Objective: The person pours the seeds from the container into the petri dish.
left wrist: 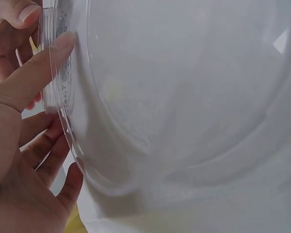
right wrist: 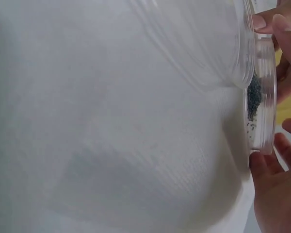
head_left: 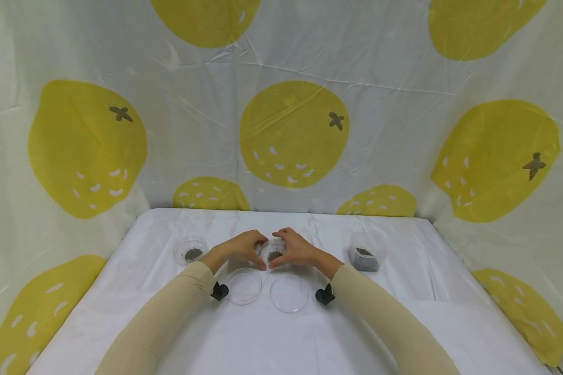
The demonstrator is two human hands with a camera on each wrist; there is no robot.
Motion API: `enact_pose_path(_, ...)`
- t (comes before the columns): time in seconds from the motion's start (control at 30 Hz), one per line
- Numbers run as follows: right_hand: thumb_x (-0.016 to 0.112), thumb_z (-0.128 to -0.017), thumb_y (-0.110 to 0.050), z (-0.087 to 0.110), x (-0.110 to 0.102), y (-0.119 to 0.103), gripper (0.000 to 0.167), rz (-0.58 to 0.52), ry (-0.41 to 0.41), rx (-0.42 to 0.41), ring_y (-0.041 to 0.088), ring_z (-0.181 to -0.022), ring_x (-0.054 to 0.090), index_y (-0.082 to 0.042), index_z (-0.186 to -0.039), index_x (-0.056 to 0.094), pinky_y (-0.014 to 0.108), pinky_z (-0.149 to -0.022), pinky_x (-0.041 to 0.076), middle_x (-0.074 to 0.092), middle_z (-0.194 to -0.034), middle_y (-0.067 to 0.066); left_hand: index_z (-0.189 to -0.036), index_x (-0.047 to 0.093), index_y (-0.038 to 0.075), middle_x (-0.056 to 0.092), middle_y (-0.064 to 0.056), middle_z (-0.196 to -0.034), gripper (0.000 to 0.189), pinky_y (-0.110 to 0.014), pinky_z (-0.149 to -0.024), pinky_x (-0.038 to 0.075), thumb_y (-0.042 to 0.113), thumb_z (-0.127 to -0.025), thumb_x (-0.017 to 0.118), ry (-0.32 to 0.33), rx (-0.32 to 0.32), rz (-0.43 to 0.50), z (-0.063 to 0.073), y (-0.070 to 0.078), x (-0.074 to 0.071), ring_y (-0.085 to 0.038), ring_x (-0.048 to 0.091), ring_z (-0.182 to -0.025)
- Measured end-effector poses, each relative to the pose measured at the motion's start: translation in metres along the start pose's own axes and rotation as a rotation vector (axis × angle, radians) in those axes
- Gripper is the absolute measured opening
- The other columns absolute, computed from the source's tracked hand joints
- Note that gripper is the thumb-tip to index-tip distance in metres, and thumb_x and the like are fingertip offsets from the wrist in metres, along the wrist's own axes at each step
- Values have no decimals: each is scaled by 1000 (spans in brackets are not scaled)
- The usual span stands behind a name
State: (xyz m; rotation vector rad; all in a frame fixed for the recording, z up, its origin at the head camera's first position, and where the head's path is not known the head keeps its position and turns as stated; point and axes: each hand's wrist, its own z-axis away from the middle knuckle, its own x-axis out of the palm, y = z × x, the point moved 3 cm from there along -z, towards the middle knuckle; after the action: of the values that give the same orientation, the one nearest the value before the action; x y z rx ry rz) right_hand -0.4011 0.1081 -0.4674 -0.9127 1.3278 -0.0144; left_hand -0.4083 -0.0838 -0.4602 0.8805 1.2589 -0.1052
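Between both hands is a round clear petri dish (head_left: 273, 251) with small dark grains in it. In the head view my left hand (head_left: 241, 246) grips its left side, thumb nearer me and fingers curved round behind. The right hand (head_left: 299, 249) grips the opposite side in the same way. In the right wrist view the dish (right wrist: 266, 97) shows edge-on, its dark grains (right wrist: 253, 97) gathered near the middle. Fingers (left wrist: 70, 184) of the left hand appear near the clear rim in the left wrist view. Parts of each hand are hidden behind the plastic.
Two clear round dishes or lids, one left (head_left: 245, 286) and one right (head_left: 289, 294), lie nearer me. A clear dish with dark grains (head_left: 191, 250) stands at left. A clear box-like container with dark grains (head_left: 363, 259) stands at right. White cloth (head_left: 286, 344) covers the table.
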Motion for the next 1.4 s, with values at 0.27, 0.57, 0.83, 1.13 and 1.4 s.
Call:
enact_pose_path(0.27,92,-77,-42,2,-13,2,100,-58,-22,16,35,-136,48,-3,-155,44,50,-108,44,47,-152,16,-147,53,-2,59,-14,-137,89,-46,-111,41,30,-76,95,-50,-78,118,4,-1,-6,-32,53,-129)
enact_pose_path(0.57,90,-81,-39,10,-35,3,98,-149,-4,-4,35,-141,43,-2,-157,40,48,-113,40,45,-155,17,-155,43,1,54,-16,-146,96,-51,-112,38,32,-80,92,-8,-77,214,13,2,-21,-35,45,-138)
enact_pose_path(0.83,90,-82,-36,23,-63,2,96,-167,43,5,33,-141,43,-5,-158,39,47,-115,37,44,-156,13,-155,45,3,54,-16,-146,92,-51,-112,38,34,-81,91,70,-55,245,28,4,-35,-35,46,-138)
enact_pose_path(1.13,90,-83,-33,41,-88,6,96,-191,85,-2,35,-141,42,-6,-159,38,48,-115,36,43,-157,15,-153,47,4,55,-15,-145,90,-52,-112,39,35,-81,91,95,-25,217,52,8,-41,-34,46,-137)
enact_pose_path(1.4,89,-83,-33,60,-102,10,96,-173,115,10,35,-143,40,-4,-159,37,48,-117,34,41,-158,16,-153,46,3,54,-16,-146,90,-55,-108,43,34,-81,91,102,-28,254,76,8,-41,-34,45,-138)
